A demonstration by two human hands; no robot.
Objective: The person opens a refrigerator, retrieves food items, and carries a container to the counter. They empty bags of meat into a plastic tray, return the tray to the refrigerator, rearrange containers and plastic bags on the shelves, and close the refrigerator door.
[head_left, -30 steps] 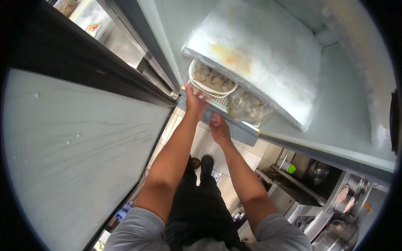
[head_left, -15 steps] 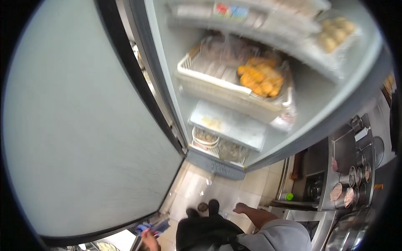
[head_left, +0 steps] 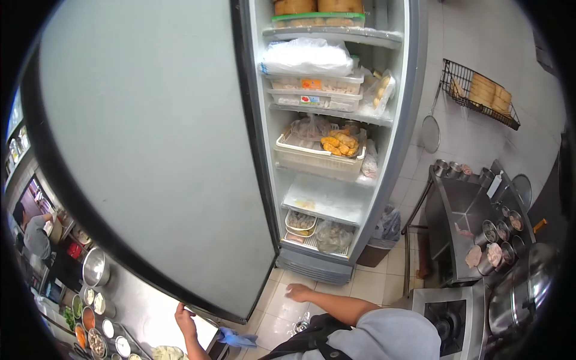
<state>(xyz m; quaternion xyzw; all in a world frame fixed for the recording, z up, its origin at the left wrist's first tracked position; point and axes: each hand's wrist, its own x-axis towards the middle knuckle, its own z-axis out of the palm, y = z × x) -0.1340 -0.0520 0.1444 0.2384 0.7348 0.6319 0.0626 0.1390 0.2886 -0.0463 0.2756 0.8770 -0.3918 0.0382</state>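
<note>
My left hand point(head_left: 185, 321) is at the lower left, its fingers at the bottom edge of the wide-open grey door point(head_left: 156, 150). My right hand point(head_left: 296, 293) hangs above the tiled floor in front of the refrigerator base point(head_left: 315, 268), loosely open and holding nothing. The upright refrigerator holds a basket with orange food point(head_left: 340, 144), clear lidded boxes point(head_left: 315, 91) and a white bag point(head_left: 307, 57). On its lowest level a frosty slab point(head_left: 324, 198) lies above a small white basket point(head_left: 300, 221) and a bagged item point(head_left: 332, 236).
A steel counter point(head_left: 135, 300) with bowls and food containers stands at the lower left. Another person point(head_left: 37, 237) is farther left. On the right are a sink point(head_left: 465, 207), a stove point(head_left: 447, 318), a large pot point(head_left: 522, 294), a bin point(head_left: 381, 237) and a wall rack point(head_left: 480, 96).
The view has risen and pulled back, so the whole refrigerator shows. My hands have moved away from the lowest shelf, the left one out to the door's edge. The shelf's contents look unmoved.
</note>
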